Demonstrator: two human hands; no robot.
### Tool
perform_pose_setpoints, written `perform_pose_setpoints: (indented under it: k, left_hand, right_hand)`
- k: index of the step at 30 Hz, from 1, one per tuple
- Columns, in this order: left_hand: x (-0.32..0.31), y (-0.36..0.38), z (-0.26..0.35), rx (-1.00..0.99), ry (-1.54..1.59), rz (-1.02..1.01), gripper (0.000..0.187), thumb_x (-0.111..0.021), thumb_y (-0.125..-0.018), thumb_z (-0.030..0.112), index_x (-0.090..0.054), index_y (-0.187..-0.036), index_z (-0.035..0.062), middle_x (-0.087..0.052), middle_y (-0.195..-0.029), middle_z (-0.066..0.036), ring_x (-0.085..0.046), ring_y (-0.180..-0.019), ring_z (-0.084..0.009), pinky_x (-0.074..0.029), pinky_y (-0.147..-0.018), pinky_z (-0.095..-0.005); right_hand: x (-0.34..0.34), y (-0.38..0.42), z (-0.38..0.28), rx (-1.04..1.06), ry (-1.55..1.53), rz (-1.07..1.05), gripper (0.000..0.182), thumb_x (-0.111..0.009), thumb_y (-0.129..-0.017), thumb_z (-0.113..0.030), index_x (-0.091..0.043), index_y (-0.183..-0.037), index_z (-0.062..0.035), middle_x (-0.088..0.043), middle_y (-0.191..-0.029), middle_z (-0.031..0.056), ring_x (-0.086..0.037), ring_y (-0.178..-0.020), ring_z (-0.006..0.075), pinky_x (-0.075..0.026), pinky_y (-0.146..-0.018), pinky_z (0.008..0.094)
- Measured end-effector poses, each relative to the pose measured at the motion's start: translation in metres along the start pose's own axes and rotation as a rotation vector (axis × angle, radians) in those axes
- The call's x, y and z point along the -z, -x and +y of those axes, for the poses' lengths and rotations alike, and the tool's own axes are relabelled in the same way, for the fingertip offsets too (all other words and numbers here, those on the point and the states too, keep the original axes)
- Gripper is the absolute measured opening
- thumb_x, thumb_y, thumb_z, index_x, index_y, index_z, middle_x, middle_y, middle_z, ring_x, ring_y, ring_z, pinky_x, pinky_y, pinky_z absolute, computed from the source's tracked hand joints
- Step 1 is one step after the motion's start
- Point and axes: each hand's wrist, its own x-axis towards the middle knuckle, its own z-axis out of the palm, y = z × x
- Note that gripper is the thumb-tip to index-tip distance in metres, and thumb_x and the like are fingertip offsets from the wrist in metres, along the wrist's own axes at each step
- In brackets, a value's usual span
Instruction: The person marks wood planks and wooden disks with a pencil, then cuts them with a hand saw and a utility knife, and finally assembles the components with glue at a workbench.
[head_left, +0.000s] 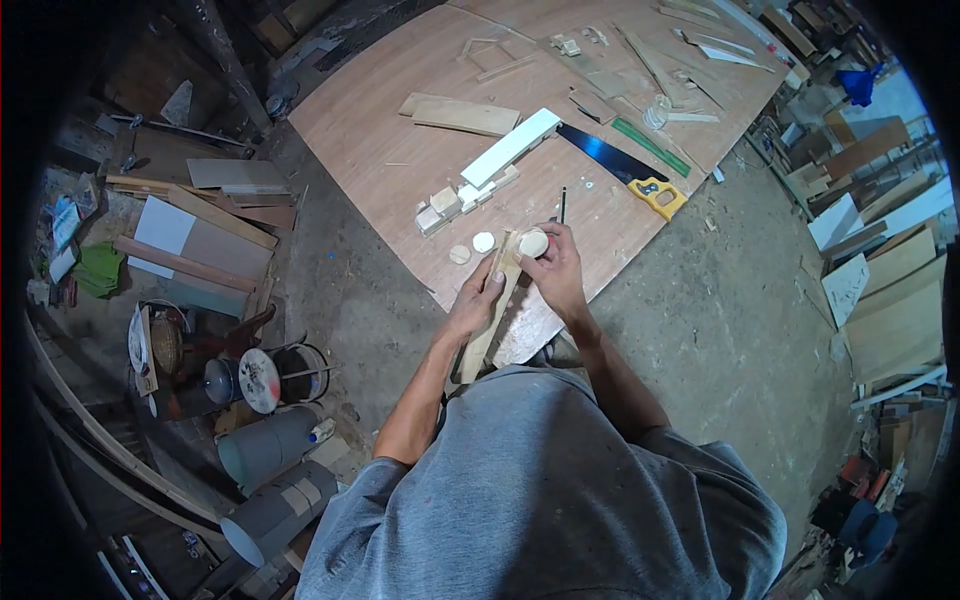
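Note:
My left hand point(476, 298) is closed around a narrow wooden strip point(486, 345) that slants from near my body to the table's near corner. Between the fingers and thumb of my right hand point(556, 268) is a pale round wooden disc point(533, 242), held against or close beside the strip's far end. Two more discs lie just left: a white disc point(484, 242) and a browner disc point(460, 254). Beyond them stands a wooden toy truck point(448, 203) with a long white trailer point(512, 148). A pencil point(563, 205) lies past my right hand.
On the plywood table point(360, 110) lie a yellow-handled handsaw point(610, 160), a green strip point(650, 146), flat boards point(465, 115) and several offcuts. Buckets point(265, 450) and a round stool point(262, 380) stand at left. Boards point(900, 310) lean at right.

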Motion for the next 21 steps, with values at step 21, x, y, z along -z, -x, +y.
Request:
perform_pose_setpoints:
  k: [21]
  left_hand:
    - [0.004, -0.015, 0.01, -0.065, 0.451, -0.116, 0.042, -0.044, -0.104, 0.026, -0.04, -0.144, 0.0125, -0.06, -0.12, -0.005, -0.058, -0.107, -0.0124, -0.049, -0.09, -0.0267]
  right_hand:
    - [-0.044, 0.024, -0.019, 0.565, 0.894, 0.237, 0.039, -0.067, -0.087, -0.009, -0.058, -0.123, 0.0043, -0.053, -0.133, 0.0245, -0.055, -0.119, 0.0392, -0.049, -0.096, 0.0397]
